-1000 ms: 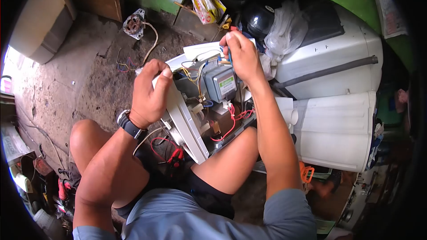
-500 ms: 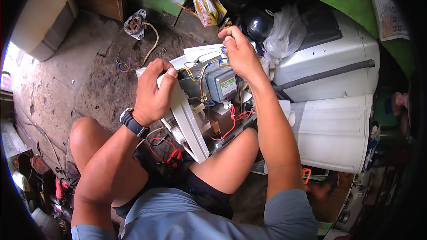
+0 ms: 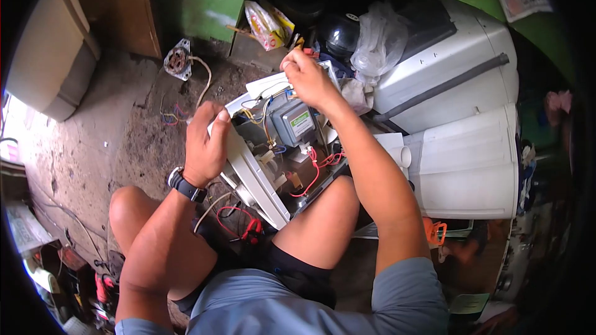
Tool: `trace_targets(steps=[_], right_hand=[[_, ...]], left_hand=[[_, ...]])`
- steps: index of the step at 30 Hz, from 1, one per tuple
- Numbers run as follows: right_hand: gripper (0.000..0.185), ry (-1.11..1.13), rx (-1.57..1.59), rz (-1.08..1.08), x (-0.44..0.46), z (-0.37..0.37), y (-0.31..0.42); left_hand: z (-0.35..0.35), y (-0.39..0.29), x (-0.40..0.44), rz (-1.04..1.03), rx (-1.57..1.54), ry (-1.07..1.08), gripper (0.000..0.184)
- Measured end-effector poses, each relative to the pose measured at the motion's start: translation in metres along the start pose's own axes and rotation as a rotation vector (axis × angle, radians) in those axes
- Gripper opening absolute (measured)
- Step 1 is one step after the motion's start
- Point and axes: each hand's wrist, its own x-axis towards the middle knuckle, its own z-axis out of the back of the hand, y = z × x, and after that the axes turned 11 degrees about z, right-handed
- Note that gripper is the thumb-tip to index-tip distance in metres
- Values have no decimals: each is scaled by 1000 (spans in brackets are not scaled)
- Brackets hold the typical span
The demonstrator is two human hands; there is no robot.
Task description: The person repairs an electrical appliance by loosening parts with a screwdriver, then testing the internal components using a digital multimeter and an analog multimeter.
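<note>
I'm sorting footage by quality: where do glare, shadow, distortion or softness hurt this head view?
Head view: glare whites out the left edge, beside the floor; deep shadow below the green wall; wide-angle bowing, with black corners; small print on the label too soft to read.

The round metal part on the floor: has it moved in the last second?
No; the round metal part keeps its place beside the brown panel.

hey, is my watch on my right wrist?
No, the black-strapped watch is on the wrist of the left hand.
</note>
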Motion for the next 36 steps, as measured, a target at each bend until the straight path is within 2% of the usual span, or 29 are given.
trace_targets(steps=[2,4,5,7,8,10,11,12,14,15,16,19,21,24,25,28,32,34,36], right_hand=[[21,-27,-22,25,-2,0,8],[20,-16,177,-73,7,-3,-2],[20,-28,179,-76,9,-3,-5],[16,92,467,-219,14,-1,-7],[16,81,467,-212,15,-3,-9],[13,5,388,-44,11,-8,-16],[17,-1,213,40,8,-8,-21],[17,-6,216,43,3,-9,-25],[21,14,-185,108,-10,-2,8],[26,119,-209,11,-11,9,27],[26,112,-207,9,-10,11,25],[36,140,-73,111,-5,19,17],[37,126,-53,108,-7,15,15],[40,125,22,106,-5,16,15],[41,121,-4,109,0,11,9],[47,129,-72,84,-3,8,13],[52,203,56,4,-6,6,26],[53,-112,-336,306,-11,-18,16],[52,-37,-301,247,-12,-12,17]], left_hand=[[0,-2,0,58,-43,-11,32],[0,-5,-1,52,-50,5,32],[0,-3,-1,59,-44,7,32],[0,-1,0,52,-36,9,32],[0,0,0,44,-13,7,35],[-1,0,0,29,9,3,38],[-1,-1,0,34,-5,0,34],[0,-2,0,41,-18,-1,31],[2,-3,-1,41,-10,0,31],[2,-4,-2,46,-8,1,31],[3,-5,-2,42,-5,6,31],[0,-7,-1,34,-14,11,31],[1,-6,-2,68,-7,16,41],[0,-6,-4,47,-38,2,43],[2,-7,-3,38,-38,25,38],[5,-4,-2,34,-27,31,38],[9,-7,-6,48,-13,39,36],[9,-9,-6,29,-13,42,35],[9,-10,-6,69,-15,61,45]])
